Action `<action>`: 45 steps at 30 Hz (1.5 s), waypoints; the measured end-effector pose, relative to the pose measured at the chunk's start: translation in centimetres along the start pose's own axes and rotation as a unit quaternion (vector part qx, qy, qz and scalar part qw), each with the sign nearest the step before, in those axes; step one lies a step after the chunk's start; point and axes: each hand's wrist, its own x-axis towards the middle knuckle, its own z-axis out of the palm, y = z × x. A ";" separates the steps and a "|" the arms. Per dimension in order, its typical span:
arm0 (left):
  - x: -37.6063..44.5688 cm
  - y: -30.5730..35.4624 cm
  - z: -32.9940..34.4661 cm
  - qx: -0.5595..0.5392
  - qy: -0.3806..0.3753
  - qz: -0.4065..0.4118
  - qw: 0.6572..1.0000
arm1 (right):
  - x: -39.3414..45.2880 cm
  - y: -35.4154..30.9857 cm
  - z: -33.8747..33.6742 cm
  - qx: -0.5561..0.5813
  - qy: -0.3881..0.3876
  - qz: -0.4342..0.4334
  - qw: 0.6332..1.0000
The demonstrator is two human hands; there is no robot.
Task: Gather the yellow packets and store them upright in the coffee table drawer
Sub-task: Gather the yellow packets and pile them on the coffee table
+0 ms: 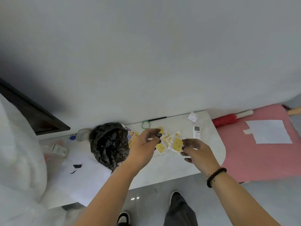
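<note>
Head view looks down on a white coffee table (162,170) against a pale wall, with both bare forearms reaching out over it. Left hand (145,144) hovers above the tabletop with its fingers loosely curled and spread; its fingertips hang over the near edge of the yellow packets (169,141), and I cannot tell whether they touch or pinch one. Right hand (195,150), with a dark bead bracelet (215,176) on the wrist, is also half open, fingers bent and apart; its fingertips sit at the right edge of the nearest packet, and whether they grip it is unclear from the blur.

These packets lie flat in a loose, overlapping pile on the table, between the two hands, each yellow with a white border and small dark print too blurred to read.

Just left of the pile lies a colourful printed pouch (132,137) with a cartoon design; its lettering cannot be made out. Beside that sits a crumpled black plastic bag (109,144). A white remote control (197,132) lies right of the packets, its buttons showing but no legible marking. A small white paper tag (192,117) near the wall carries tiny unreadable print, and a green rubber band (145,124) lies behind the packets.
</note>
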 end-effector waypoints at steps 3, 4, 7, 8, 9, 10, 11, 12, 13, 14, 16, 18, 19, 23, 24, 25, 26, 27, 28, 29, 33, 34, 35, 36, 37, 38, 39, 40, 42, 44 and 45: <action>2.9 -0.2 3.7 -0.026 0.017 -0.027 0.999 | 4.2 -0.7 -2.5 -0.028 -0.012 0.011 0.999; 3.7 -0.3 4.8 -0.028 0.020 -0.036 0.999 | 5.4 -0.8 -3.1 -0.039 -0.015 0.013 0.999; 6.3 -1.4 7.1 -0.029 0.017 -0.055 0.998 | 9.2 -0.3 -4.4 -0.058 -0.021 0.022 0.998; 7.2 -2.0 7.5 -0.027 0.018 -0.064 0.997 | 10.4 0.1 -4.6 -0.060 -0.023 0.031 0.997; 8.1 -2.7 7.7 -0.023 0.019 -0.074 0.997 | 11.7 0.7 -4.6 -0.060 -0.024 0.042 0.997; 9.0 -3.4 7.7 -0.018 0.020 -0.083 0.996 | 13.0 1.3 -4.5 -0.056 -0.023 0.055 0.997; 10.1 -4.3 7.6 -0.013 0.024 -0.092 0.995 | 14.3 2.1 -4.3 -0.052 -0.021 0.070 0.996; 11.2 -5.3 7.4 -0.006 0.027 -0.102 0.994 | 15.7 3.0 -3.9 -0.045 -0.019 0.086 0.995; 12.3 -6.4 7.1 0.002 0.028 -0.113 0.993 | 17.0 4.1 -3.5 -0.038 -0.015 0.101 0.994; 13.3 -7.6 6.8 0.009 0.030 -0.125 0.992 | 18.3 5.2 -3.0 -0.036 -0.013 0.112 0.993; 15.4 -10.0 6.3 0.026 0.032 -0.144 0.989 | 20.9 7.6 -1.9 -0.035 -0.006 0.129 0.991; 17.5 -12.6 6.1 0.036 0.041 -0.166 0.985 | 23.3 10.4 -0.8 -0.037 0.000 0.147 0.988; 18.5 -13.9 6.0 0.039 0.045 -0.178 0.982 | 24.4 11.8 -0.2 -0.038 0.002 0.159 0.987; 21.9 -18.9 6.4 0.052 0.066 -0.225 0.971 | 28.5 16.3 1.5 -0.025 0.022 0.198 0.980; 22.6 -20.0 6.5 0.055 0.073 -0.235 0.968 | 29.4 17.1 1.8 -0.027 0.031 0.199 0.979; 23.3 -21.1 6.7 0.056 0.080 -0.246 0.964 | 30.2 17.8 2.0 -0.041 0.038 0.196 0.979; 24.1 -22.1 6.9 0.059 0.089 -0.259 0.960 | 31.0 18.4 2.2 -0.062 0.046 0.190 0.979; 24.7 -22.9 7.1 0.064 0.099 -0.274 0.955 | 31.7 18.9 2.4 -0.084 0.057 0.182 0.978; 25.3 -23.8 7.4 0.069 0.108 -0.288 0.949 | 32.4 19.5 2.5 -0.105 0.072 0.174 0.977; 25.9 -24.6 7.6 0.071 0.114 -0.301 0.944 | 33.1 20.1 2.6 -0.126 0.091 0.165 0.974; 27.7 -27.5 8.3 0.057 0.127 -0.328 0.934 | 35.5 22.0 2.7 -0.178 0.145 0.150 0.962; 28.0 -28.0 8.4 0.051 0.135 -0.331 0.933 | 35.9 22.4 2.7 -0.186 0.150 0.151 0.959; 28.2 -28.5 8.4 0.040 0.149 -0.333 0.930 | 36.2 22.6 2.7 -0.194 0.154 0.152 0.957; 28.4 -28.9 8.4 0.023 0.164 -0.335 0.928 | 36.4 22.9 2.7 -0.202 0.158 0.150 0.955; 28.6 -29.3 8.4 0.001 0.179 -0.339 0.923 | 36.5 23.0 2.8 -0.211 0.158 0.147 0.953; 28.8 -29.5 8.4 -0.021 0.190 -0.344 0.920 | 36.6 23.1 2.8 -0.219 0.157 0.144 0.952; 28.9 -29.7 8.4 -0.037 0.198 -0.348 0.916 | 36.7 23.2 2.9 -0.226 0.154 0.143 0.951; 29.0 -29.7 8.5 -0.044 0.199 -0.346 0.916 | 36.7 23.3 3.0 -0.231 0.148 0.144 0.951; 29.3 -29.5 8.7 -0.032 0.181 -0.330 0.926 | 36.8 23.4 3.1 -0.236 0.132 0.144 0.952; 29.4 -29.3 9.2 -0.022 0.159 -0.325 0.932 | 36.8 23.4 3.0 -0.244 0.115 0.139 0.953; 29.5 -29.3 9.3 -0.022 0.155 -0.324 0.933 | 36.8 23.4 3.1 -0.252 0.103 0.135 0.953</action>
